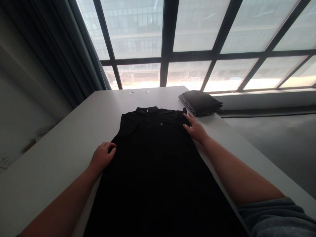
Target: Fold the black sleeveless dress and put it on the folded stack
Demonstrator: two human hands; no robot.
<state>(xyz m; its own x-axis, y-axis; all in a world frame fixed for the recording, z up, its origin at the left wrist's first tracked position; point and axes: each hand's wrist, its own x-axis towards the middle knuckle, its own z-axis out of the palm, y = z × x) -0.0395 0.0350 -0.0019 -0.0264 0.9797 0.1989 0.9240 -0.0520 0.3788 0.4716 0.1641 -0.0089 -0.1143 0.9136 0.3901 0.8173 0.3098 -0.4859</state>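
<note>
Black short-sleeved polo shirt [158, 158] lies flat, front up, collar toward the window, running down the middle of the long white table [61, 144]. Over on the left, plenty of bare tabletop stretches out to the table's left edge, with dark grey curtains [49, 49] hanging beyond it. Left hand [102, 156] sits on the shirt's left side edge, fingers curled loosely against the fabric, pinching nothing that I can make out. Moving across, the collar and small chest logo sit near the table's far end, two small round caps [139, 92] just past them. Right hand [196, 126] is pressed flat and open at the right shoulder, fingers spread on the sleeve edge. Just beyond it, a folded stack of dark cloth [201, 102] rests at the table's far right corner. Right of the shirt, only a thin strip of table remains before the edge drops to grey floor [276, 141].
</note>
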